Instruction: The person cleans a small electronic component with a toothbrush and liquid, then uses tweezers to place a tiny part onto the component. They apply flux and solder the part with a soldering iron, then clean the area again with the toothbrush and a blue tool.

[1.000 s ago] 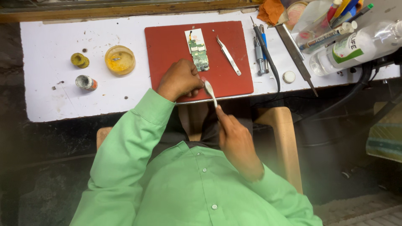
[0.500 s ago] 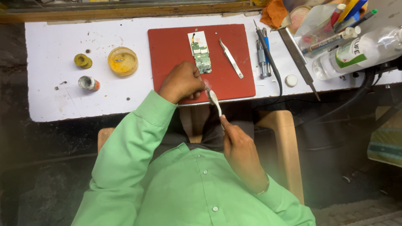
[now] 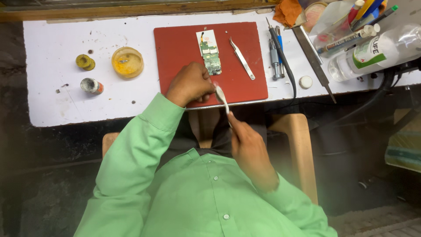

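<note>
My left hand (image 3: 189,84) rests on the near part of a red mat (image 3: 175,44) with its fingers curled in, and whether it pinches anything is hidden. My right hand (image 3: 247,147), just below the table edge, grips a white brush (image 3: 221,95) by the handle. The brush head touches my left fingertips. A small green circuit board (image 3: 211,55) on a white card lies on the mat just beyond my left hand. Metal tweezers (image 3: 242,58) lie to the right of the board.
On the white table (image 3: 66,101) stand a yellow dish (image 3: 127,62), a yellow spool (image 3: 84,62) and a small jar (image 3: 91,85) at left. Screwdrivers (image 3: 275,57), a metal bar (image 3: 313,57), a white cap (image 3: 305,82), a clear bottle (image 3: 377,50) and an orange cloth (image 3: 287,12) are at right.
Both hands stay almost where they were, the brush head still at my left fingertips. The view has shifted slightly.
</note>
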The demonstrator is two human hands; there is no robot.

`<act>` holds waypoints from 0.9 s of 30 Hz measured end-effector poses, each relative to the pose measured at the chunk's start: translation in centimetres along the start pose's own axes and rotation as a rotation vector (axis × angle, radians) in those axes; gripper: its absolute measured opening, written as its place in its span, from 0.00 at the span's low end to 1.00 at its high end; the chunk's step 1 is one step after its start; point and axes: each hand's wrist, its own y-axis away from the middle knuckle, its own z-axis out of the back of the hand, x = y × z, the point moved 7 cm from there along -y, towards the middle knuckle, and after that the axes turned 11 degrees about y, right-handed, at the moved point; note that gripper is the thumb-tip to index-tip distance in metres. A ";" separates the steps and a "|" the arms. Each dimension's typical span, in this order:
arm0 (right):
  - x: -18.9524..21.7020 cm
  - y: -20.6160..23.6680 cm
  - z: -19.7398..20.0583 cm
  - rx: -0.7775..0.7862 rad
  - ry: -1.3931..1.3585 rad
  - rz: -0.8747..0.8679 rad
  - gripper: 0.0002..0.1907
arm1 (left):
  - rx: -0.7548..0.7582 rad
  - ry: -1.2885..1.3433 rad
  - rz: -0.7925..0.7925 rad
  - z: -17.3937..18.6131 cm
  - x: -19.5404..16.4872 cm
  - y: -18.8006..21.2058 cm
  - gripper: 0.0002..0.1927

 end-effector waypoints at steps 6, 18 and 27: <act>-0.8 0.6 -0.7 0.033 0.059 -0.007 0.24 | -0.020 -0.041 -0.001 0.1 -0.3 0.2 0.09; -5.0 1.5 1.3 -0.029 -0.390 -0.270 0.21 | 0.087 0.176 -0.047 -0.2 1.3 -0.7 0.08; -1.3 0.2 0.9 -0.041 -0.126 0.008 0.20 | 0.098 0.276 -0.110 0.1 1.4 0.2 0.07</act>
